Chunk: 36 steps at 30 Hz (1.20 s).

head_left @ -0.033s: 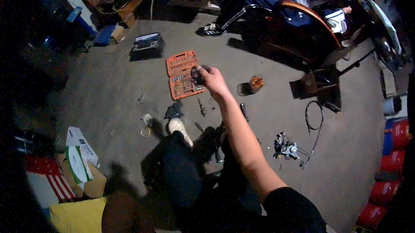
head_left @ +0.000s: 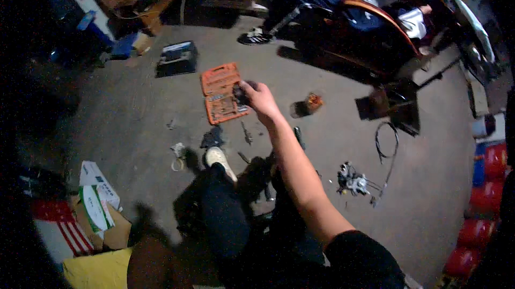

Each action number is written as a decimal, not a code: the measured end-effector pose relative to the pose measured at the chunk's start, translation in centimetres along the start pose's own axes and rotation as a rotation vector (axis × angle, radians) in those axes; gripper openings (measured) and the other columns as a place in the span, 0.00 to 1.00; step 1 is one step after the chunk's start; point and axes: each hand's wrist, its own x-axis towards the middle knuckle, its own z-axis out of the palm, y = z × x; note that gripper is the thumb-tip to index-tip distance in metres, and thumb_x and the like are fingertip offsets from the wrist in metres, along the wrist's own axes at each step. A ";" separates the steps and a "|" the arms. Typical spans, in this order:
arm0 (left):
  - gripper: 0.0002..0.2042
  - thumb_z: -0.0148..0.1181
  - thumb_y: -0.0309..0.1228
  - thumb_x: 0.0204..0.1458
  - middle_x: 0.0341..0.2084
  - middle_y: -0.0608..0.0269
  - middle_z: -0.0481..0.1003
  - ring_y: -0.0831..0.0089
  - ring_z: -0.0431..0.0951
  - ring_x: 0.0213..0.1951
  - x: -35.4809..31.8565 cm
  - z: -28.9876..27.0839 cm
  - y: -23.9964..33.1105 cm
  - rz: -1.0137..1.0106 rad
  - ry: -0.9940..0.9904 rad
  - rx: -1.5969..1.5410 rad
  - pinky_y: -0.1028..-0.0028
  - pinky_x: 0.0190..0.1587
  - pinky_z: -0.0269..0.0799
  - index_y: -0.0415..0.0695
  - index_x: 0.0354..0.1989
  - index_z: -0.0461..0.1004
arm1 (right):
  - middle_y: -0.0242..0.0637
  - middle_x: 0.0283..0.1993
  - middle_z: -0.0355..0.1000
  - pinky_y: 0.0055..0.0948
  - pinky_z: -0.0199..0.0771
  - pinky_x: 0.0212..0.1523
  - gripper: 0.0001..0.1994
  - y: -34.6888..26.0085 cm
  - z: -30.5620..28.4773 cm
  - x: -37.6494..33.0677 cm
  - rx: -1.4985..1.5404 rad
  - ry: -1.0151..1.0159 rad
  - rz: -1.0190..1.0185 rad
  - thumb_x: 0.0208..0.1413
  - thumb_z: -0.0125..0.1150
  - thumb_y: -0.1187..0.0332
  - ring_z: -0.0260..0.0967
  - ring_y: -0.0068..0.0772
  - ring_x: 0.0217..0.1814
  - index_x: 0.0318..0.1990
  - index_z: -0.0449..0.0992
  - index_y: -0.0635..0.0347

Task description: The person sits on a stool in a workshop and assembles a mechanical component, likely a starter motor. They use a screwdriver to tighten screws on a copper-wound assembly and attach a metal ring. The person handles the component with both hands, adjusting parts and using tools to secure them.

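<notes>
My right hand is stretched out above an open orange tool case on the floor. Its fingers are curled closed and look dark, and what they hold, if anything, I cannot make out. Sockets and small tools fill the case, and the hand covers part of its right side. Below the case lie a dark crumpled cloth and a slim metal part. My left hand does not appear in the picture.
My light shoe is near the cloth. A can with orange contents, a metal mechanical assembly and a looped black cable lie to the right. A dark box stands beyond. A person in dark trousers sits at the back.
The whole view has shifted slightly, so the floor things sit a little farther left in the picture. My right hand stays over the case with its fingers still curled.
</notes>
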 end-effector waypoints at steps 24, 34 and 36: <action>0.26 0.33 0.49 0.59 0.50 0.61 0.65 0.72 0.65 0.51 -1.1 23.2 -8.4 -0.588 -0.706 -0.958 0.71 0.55 0.57 0.42 0.56 0.61 | 0.37 0.38 0.71 0.27 0.69 0.41 0.16 -0.4 1.6 -2.8 0.198 -0.124 0.085 0.56 0.51 0.64 0.69 0.28 0.37 0.45 0.67 0.68; 0.11 0.52 0.32 0.51 0.27 0.52 0.74 0.64 0.73 0.33 -0.9 25.0 -11.6 -0.145 -1.158 -0.204 0.68 0.38 0.67 0.35 0.36 0.70 | 0.40 0.40 0.70 0.28 0.67 0.42 0.10 -1.1 0.9 -1.2 -0.640 0.398 -0.727 0.57 0.48 0.73 0.68 0.32 0.39 0.44 0.67 0.68; 0.11 0.52 0.31 0.50 0.28 0.51 0.74 0.62 0.74 0.33 0.0 24.8 -12.1 -0.217 -1.132 -0.198 0.67 0.38 0.67 0.35 0.35 0.71 | 0.44 0.40 0.70 0.31 0.67 0.41 0.09 -1.0 0.3 -1.3 -0.965 0.342 -0.820 0.55 0.48 0.74 0.68 0.41 0.40 0.42 0.67 0.67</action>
